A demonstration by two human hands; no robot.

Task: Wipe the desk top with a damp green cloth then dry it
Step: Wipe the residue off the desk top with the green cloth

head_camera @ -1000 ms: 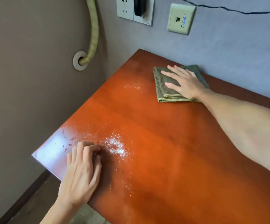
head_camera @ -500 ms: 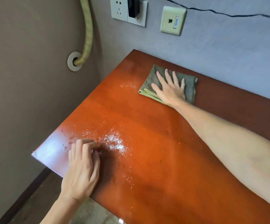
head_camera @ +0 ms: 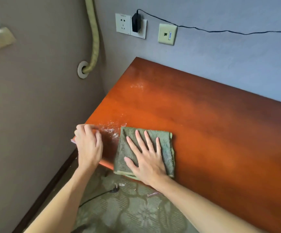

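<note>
The folded green cloth (head_camera: 144, 148) lies at the near edge of the counter (head_camera: 212, 132), its near hem hanging slightly over, just right of a patch of white crumbs (head_camera: 109, 129). The right hand (head_camera: 147, 158) presses it flat with straight, spread fingers, while the left hand (head_camera: 88, 145) rests at the counter's corner, fingers loosely curled and holding nothing. Soft, limp and light, the cloth likely bunches under a pinch, so a flat palm across its middle should drive it best over the glossy, slick wood.

Orange-brown desk (head_camera: 203, 123): folded green cloth (head_camera: 128, 145) (near edge), white powder (head_camera: 109, 127).
</note>
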